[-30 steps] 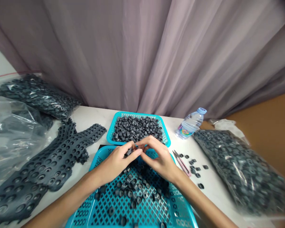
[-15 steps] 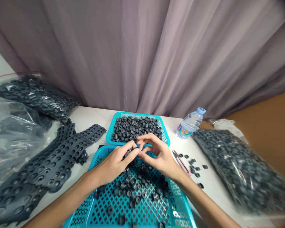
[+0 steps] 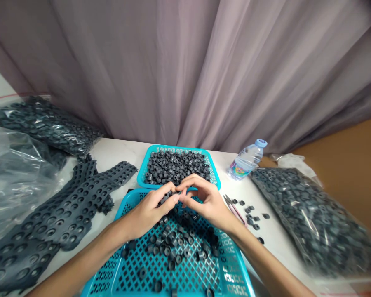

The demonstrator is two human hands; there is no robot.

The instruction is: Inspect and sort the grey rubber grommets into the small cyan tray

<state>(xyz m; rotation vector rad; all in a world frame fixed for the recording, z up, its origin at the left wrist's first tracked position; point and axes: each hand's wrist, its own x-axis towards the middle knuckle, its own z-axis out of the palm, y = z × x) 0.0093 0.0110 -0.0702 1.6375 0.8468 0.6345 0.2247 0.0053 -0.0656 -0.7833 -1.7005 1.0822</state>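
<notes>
Two bare hands meet over a turquoise lattice basket (image 3: 127,203) at the near edge of a white table (image 3: 117,150), and from my remote seat I read the step in hand as working a small cluster of rings (image 3: 167,197) apart. The left hand (image 3: 148,210) is curled, its thumb and forefinger closed on that dark rubber cluster just above the basket's far rim. The right hand (image 3: 208,204) is curled too, its fingertips (image 3: 181,194) pinched in against the cluster's right end, though I cannot tell how much of the piece lies under them. Loose dark rings (image 3: 173,243) are scattered across the basket floor beneath the wrists. Just behind, touching rim to rim, a smaller turquoise basket (image 3: 217,178) is heaped with more of the same rings (image 3: 176,167). To the left lie perforated rubber sheets (image 3: 64,210), their holes empty, beside a clear bag of dark stock (image 3: 43,126). To the right lie pink-handled snips (image 3: 233,208), a few stray rings (image 3: 250,214), a water bottle (image 3: 247,161) on its side and another filled bag (image 3: 309,214). A mauve curtain (image 3: 185,70) closes off the background. In my judgement the work is at the separating stage, with plenty of stock on either side, and the next move calls for a firm two-sided pinch and a short twist or pull held low over the lattice, so that anything freed lands inside a basket rather than on the tabletop.
</notes>
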